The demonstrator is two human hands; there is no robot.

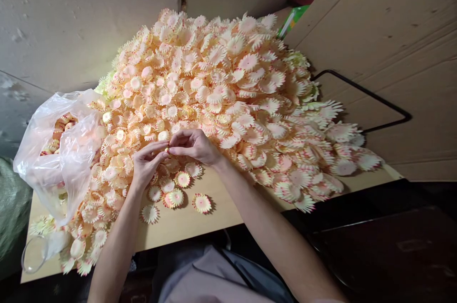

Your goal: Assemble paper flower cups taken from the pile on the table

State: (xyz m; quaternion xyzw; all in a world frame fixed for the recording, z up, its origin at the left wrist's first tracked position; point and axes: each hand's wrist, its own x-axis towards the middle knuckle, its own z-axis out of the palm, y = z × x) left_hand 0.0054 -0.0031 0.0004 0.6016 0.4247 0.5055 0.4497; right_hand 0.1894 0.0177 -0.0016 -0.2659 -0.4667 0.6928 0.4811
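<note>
Both hands meet at the near edge of a large heap of pale pink and cream flower-shaped pieces [214, 98]. Between their fingertips is a small yellowish piece [167, 149], too small to make out well. My left hand [148, 157] pinches it from the left, thumb and fingers together. From the right, the fingers of my right hand [193, 145] close on the same spot. Just below the hands, several loose flower pieces with red-tipped edges lie flat on the wooden table [221, 212], one of them [202, 203] apart from the rest.
A translucent plastic bag [76, 150] with red and cream pieces sits at the left. A clear round container [34, 254] is at the table's left corner. Cardboard [400, 65] and a bent black metal bar [378, 99] stand on the right, with a pale wall behind.
</note>
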